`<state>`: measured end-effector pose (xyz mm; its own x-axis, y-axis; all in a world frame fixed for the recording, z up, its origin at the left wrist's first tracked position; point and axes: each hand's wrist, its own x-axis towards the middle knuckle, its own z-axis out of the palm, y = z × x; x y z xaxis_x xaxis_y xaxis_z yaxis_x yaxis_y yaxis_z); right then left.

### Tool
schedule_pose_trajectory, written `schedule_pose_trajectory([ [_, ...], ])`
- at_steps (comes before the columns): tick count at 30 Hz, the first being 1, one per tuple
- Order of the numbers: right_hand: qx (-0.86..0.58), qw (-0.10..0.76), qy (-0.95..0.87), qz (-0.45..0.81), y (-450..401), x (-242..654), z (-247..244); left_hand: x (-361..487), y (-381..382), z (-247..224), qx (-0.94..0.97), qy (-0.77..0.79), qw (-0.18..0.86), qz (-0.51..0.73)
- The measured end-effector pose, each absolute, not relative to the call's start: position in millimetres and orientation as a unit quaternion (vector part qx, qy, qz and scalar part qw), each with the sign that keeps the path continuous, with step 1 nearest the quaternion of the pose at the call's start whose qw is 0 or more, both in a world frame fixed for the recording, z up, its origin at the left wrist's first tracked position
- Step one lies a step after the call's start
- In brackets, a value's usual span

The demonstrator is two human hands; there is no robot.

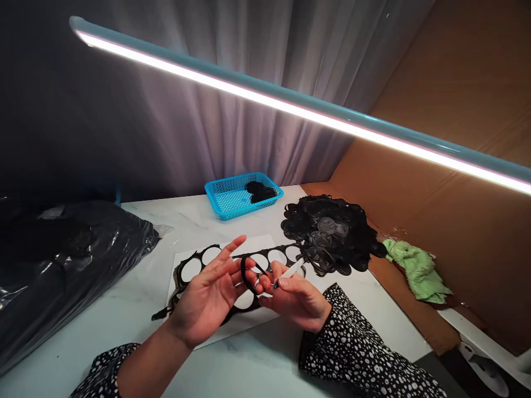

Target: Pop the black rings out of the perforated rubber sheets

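Black loop at its fingertips, we see the left hand half-curled, its grip unclear; the right hand pinches a white tool. Beneath both lies a holed black sheet; beyond, a blue basket.

Apparently a workshop: a tube lamp over a counter, black pieces heaped right, a bulging bag left, far curtain.
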<state>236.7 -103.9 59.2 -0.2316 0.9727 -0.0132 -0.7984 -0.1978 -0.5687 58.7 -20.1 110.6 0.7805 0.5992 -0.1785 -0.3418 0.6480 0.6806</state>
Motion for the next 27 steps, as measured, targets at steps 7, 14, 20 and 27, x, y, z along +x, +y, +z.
schedule_pose_trajectory([
  [7,-0.194,0.611,-0.143,0.754,-101.8,231.8,48.6,66.8,-24.5,108.8,0.253,0.194,0.895,0.313],
  [14,-0.208,0.617,-0.142,0.745,-101.3,233.6,45.5,65.8,-25.0,108.5,0.245,0.192,0.897,0.314],
  [20,-0.171,0.586,-0.248,0.752,-107.8,243.8,62.2,61.0,-18.4,99.5,0.239,0.222,0.906,0.270],
  [27,-0.162,0.580,-0.270,0.751,-112.3,236.2,77.6,67.6,-11.9,79.1,0.195,0.335,0.890,0.242],
])
